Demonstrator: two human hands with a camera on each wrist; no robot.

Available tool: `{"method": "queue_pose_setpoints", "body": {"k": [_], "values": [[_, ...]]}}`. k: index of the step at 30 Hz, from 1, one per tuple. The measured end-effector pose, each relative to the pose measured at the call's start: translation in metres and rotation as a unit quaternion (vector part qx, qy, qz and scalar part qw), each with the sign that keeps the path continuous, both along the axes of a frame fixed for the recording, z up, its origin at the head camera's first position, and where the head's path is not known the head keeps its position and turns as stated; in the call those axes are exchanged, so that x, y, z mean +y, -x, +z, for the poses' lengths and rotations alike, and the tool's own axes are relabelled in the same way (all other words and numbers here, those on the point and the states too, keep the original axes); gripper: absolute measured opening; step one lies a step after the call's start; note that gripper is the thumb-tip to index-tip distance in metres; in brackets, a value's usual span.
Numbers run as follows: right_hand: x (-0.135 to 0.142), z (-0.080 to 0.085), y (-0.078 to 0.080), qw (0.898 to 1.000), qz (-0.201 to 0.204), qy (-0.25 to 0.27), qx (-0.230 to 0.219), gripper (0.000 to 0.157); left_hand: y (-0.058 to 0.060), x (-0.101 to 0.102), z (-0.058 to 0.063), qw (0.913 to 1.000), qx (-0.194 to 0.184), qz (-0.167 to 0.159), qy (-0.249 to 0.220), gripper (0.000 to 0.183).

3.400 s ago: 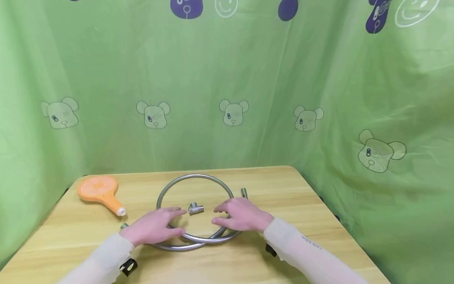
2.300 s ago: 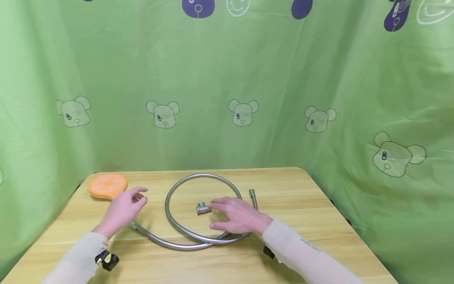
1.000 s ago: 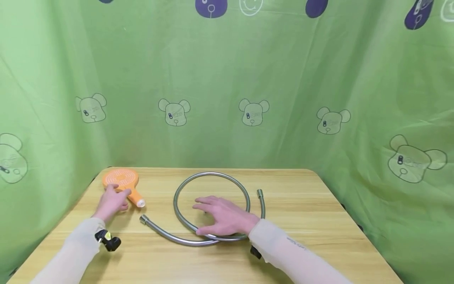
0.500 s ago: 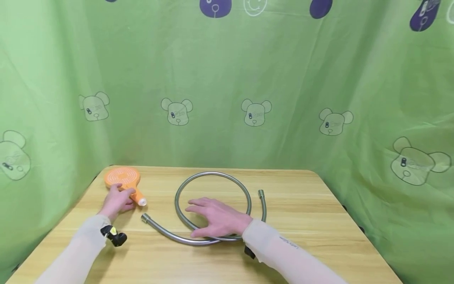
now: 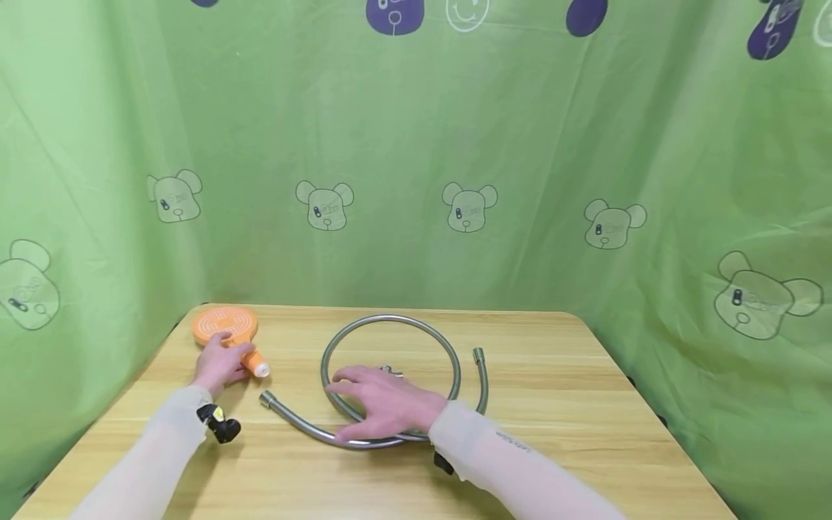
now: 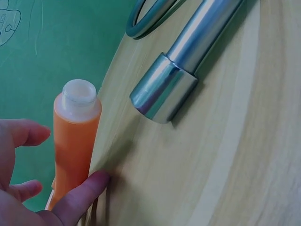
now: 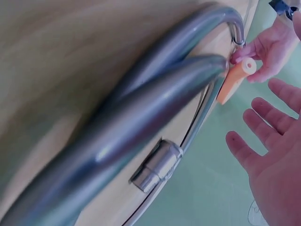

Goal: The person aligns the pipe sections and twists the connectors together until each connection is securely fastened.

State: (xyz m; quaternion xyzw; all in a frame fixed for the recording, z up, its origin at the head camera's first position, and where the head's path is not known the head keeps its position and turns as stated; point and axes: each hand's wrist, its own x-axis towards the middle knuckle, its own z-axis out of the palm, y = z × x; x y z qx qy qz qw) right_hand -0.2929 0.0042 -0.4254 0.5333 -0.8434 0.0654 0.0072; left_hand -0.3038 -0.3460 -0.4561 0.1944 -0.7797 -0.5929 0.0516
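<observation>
left fingers [image 6: 83, 197] — around orange handle [image 6: 73, 150]

The orange, paddle-shaped plastic shower head [image 5: 224, 321] looks smooth (its white cylindrical plastic tip [image 6: 79, 96] is translucent and shiny). The long, coiled silver metal hose [image 5: 390, 318] is glossy; the pale, flat wood-grained tabletop [image 5: 552, 448], satin-smooth; the green, bear-printed cloth curtain [image 5: 390, 123], creased.
</observation>
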Motion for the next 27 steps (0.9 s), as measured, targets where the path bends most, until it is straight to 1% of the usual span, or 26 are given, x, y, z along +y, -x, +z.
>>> {"method": "queue_pose_setpoints", "body": {"k": [5, 11, 20, 27], "values": [[-0.009, -0.004, -0.001, 1.000, 0.002, -0.006, 0.007, 0.083, 0.001, 0.004, 0.003, 0.9998, 0.002, -0.006, 0.016, 0.087], [-0.019, -0.008, -0.001, 1.000, -0.007, -0.026, 0.013, 0.086, 0.001, 0.007, 0.002, 0.9992, 0.001, -0.015, 0.038, 0.082], [-0.042, -0.009, -0.001, 0.997, -0.004, -0.069, 0.031, 0.090, 0.003, 0.005, -0.007, 0.9997, 0.001, -0.003, 0.026, 0.080], [-0.054, -0.015, 0.003, 0.996, -0.019, -0.087, 0.026, 0.094, 0.008, 0.005, -0.009, 0.9998, -0.002, -0.008, 0.018, 0.079]]}}
